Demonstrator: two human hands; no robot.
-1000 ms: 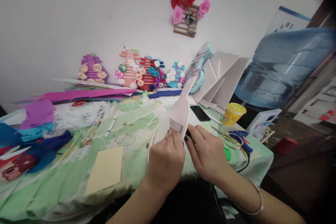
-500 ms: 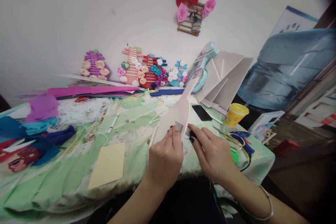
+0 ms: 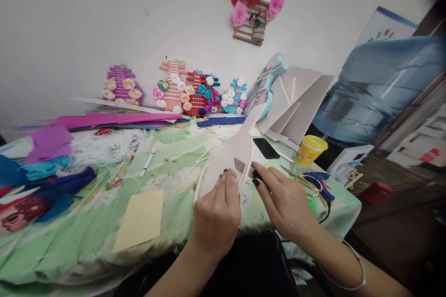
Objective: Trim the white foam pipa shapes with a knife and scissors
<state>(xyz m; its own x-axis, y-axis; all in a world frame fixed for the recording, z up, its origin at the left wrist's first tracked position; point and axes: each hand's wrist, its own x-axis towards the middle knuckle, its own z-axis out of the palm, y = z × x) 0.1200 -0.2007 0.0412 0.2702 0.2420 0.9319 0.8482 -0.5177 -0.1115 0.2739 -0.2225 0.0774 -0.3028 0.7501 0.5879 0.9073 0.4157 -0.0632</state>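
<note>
My left hand [image 3: 218, 209] is closed on the lower part of a white board cutout [image 3: 237, 144], its fingers on the front face. The cutout has a rounded body and a narrow neck pointing away from me, and it is tilted up off the table. Beside its right edge, my right hand [image 3: 280, 195] is closed in a pinch around a small, partly dark thing, mostly hidden by the fingers. A grey four-sided patch shows on the board just above my left fingertips; I cannot tell what it is.
On the right are a black phone [image 3: 265, 148], gold-handled scissors [image 3: 306, 180], a blue tool [image 3: 320, 185] and a yellow cup [image 3: 311, 150]. A yellow paper sheet [image 3: 141, 218], a white marker [image 3: 147, 163] and white string [image 3: 104, 146] lie left. Decorated lutes [image 3: 172, 86] line the wall.
The whole view has shifted slightly. Both hands stay on either side of the board's right edge, with the board still held and only a slight change in its pose.
</note>
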